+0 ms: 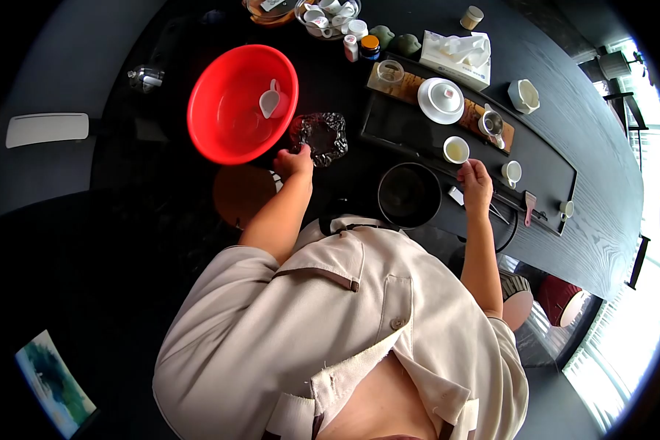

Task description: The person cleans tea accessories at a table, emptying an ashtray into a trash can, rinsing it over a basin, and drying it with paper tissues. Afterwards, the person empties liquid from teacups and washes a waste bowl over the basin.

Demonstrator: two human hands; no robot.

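My left hand (295, 162) is closed on the near left edge of a clear glass ashtray-like dish (327, 138), just right of a red basin (202, 117). Inside the basin lies a white cup (270, 100). With the fingers of my right hand (476, 180) I hold a small white cup (456, 149) of pale yellowish liquid over the near edge of the black tea tray (396, 130). A dark round bowl (409, 195) stands between my hands. On the tray are a white lidded bowl (441, 100) and a glass pitcher (490, 124).
White cups (511, 173) (567, 210) and a pink-handled brush (529, 207) lie to the right. Farther back are a tissue box (455, 62), small jars (370, 48), a glass bowl of cups (328, 17) and a faceted white cup (523, 96). A brown round object (240, 196) is below the basin.
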